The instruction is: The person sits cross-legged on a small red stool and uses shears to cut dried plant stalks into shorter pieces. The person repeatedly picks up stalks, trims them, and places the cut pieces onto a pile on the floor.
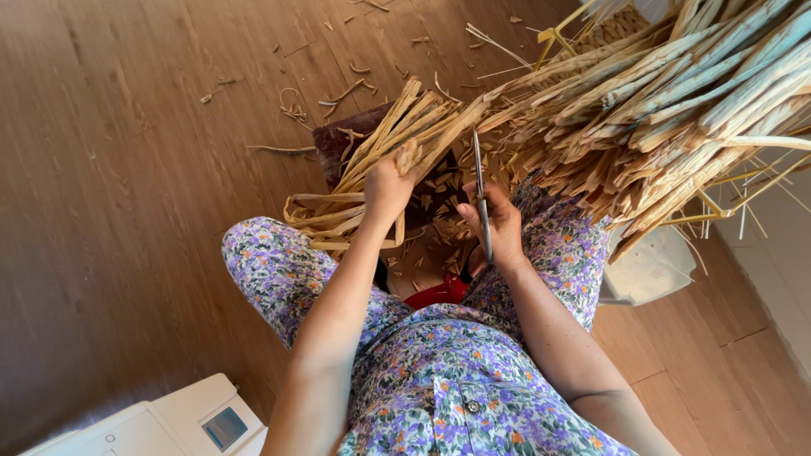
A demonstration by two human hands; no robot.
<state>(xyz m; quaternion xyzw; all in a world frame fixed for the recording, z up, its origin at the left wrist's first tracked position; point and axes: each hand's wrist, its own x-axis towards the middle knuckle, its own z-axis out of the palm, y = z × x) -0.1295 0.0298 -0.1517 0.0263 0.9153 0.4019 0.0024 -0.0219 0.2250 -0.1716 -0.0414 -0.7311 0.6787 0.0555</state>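
Over a brown wooden floor [127, 169], a big bunch of dry straw strips [676, 101] fills the top right of the view. It is the biggest thing to see. The strips are flat and tan, and some look pale blue-grey. They fan out wide on the right and come together to a thin end near the middle. Thin yellow rods [718, 207] poke out from under the bunch.

Below it sits the person, in a dress with small purple flowers [439, 371]. Both arms reach up and forward from the body. The left arm is long and nearly straight. The left hand [390, 187] is shut tight around the thin end of the straw strips, with the fingers curled over them. More strips bend into loops [325, 215] just under that hand, over the left knee.

The right arm bends at the elbow. The right hand [498, 228] is closed around the handles of a pair of scissors [480, 190]. The blades point up, close to the straw, just beside the left hand. The blades look shut, or very nearly so.

A dark brown block [338, 143] lies on the floor behind the straw. Small cut bits of straw [338, 89] lie scattered on the floor around it. A white box [160, 426] with a small grey window sits at the bottom left. A bit of red [439, 293] shows between the knees.
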